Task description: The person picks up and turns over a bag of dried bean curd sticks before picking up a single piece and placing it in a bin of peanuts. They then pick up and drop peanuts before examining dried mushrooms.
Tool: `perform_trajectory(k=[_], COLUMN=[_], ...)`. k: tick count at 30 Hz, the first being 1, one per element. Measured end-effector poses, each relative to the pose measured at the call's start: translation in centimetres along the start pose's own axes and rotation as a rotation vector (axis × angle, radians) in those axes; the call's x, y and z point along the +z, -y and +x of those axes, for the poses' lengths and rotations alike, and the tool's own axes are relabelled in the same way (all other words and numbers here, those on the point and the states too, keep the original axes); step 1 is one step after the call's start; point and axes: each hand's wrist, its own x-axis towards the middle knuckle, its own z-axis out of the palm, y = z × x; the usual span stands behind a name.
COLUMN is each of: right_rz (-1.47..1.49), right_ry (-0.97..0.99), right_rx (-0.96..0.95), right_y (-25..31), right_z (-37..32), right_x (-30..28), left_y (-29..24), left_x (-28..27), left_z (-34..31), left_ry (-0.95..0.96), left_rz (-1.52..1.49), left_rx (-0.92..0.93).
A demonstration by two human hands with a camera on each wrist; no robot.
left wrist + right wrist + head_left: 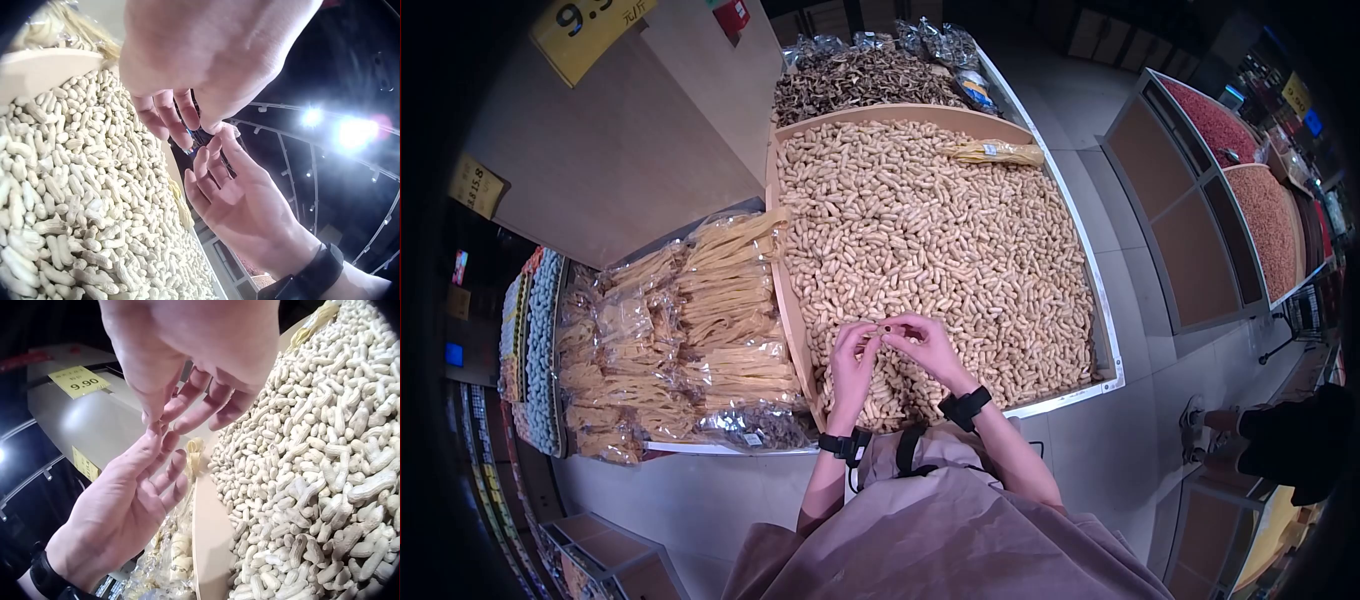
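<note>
Over the near part of a wide heap of unshelled peanuts [940, 240], both hands meet at the fingertips. My left hand [855, 362] comes in from the left, thumb and forefinger pinched together, the other fingers loosely bent. Facing it, my right hand [932, 350] pinches too, its thumb against the left thumb tip. A small dark piece [887, 329] shows between the fingertips in the head view; it is mostly hidden, and I cannot tell its kind. In the right wrist view the left hand [115, 506] has its palm turned up, below the right hand [194, 344].
A wooden divider [792, 330] separates the peanuts from bagged dried strips [730, 290] on the left. One bagged bundle [995, 152] lies on the peanuts' far right. Dark dried goods [860, 80] fill the bin behind. A metal edge [1100, 290] bounds the right side.
</note>
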Motion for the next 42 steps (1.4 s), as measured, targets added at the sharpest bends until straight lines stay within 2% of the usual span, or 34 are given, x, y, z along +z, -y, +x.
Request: perform_trajectory(k=[11, 13, 16, 20, 22, 24, 25, 26, 27, 28, 30, 33, 36, 38, 40, 42], right_rz=[-0.012, -0.049, -0.138, -0.266, -0.443, -0.489, -0.543, -0.598, -0.565, -0.565, -0.537, -0.516, -0.501, -0.580, -0.889, -0.924], right_ry=[-0.017, 0.002, 0.089, 0.057, 0.129, 0.105, 0.062, 0.019, -0.058, -0.055, -0.209, -0.240, -0.155, -0.060, 0.064, 0.072], right_rx=[0.023, 0.109, 0.194, 0.118, 0.319, 0.323, 0.359, 0.395, 0.404, 0.405, 0.232, 0.293, 0.216, 0.249, 0.156, 0.181], right_y=[-1.2, -1.9, -2.7, -4.6, -6.2, -7.6, -7.9, -8.3, -7.5, -8.3, -9.1, -7.9, -8.9, -10.2, -9.5, -9.0], right_z=[-0.4, -0.5, -0.5, -1.1, -1.4, -1.6, -1.7, -1.8, -2.1, -2.2, -2.1, -2.4, -2.8, -3.9, -4.8, -5.6], right_x=[0.0, -0.1, -0.5, -1.0, -2.1, -2.5, -2.8, -3.0, -2.9, -2.9, -3.0, -3.3, -3.9, -4.7, -4.3, -4.1], left_y=[0.9, 0.9, 1.2, 4.3, 6.4, 7.7, 7.9, 8.2, 8.3, 8.5, 8.3, 8.4, 8.5, 8.5, 8.9, 8.9], left_x=[0.2, 0.2, 0.1, 0.4, 0.3, -0.2, -0.1, -0.2, -0.3, -0.4, -0.4, -0.2, 0.3, 0.3, 0.6, 0.5], left_z=[0.0, -0.2, -0.5, -1.6, -2.9, -4.7, -5.5, -6.0, -6.5, -6.8, -7.1, -7.1, -6.9, -7.0, -7.2, -7.5], left_ry=[-0.020, -0.020, 0.010, 0.140, 0.192, 0.330, 0.338, 0.338, 0.321, 0.303, 0.289, 0.291, 0.289, 0.307, 0.260, 0.239], left_rz=[0.003, 0.015, 0.033, 0.126, 0.178, 0.656, 0.653, 0.652, 0.683, 0.712, 0.711, 0.723, 0.735, 0.762, 0.749, 0.727], left_rx=[0.024, 0.027, -0.045, -0.186, -0.240, -0.033, -0.122, -0.123, -0.064, -0.005, -0.009, -0.027, -0.061, -0.063, -0.059, -0.071])
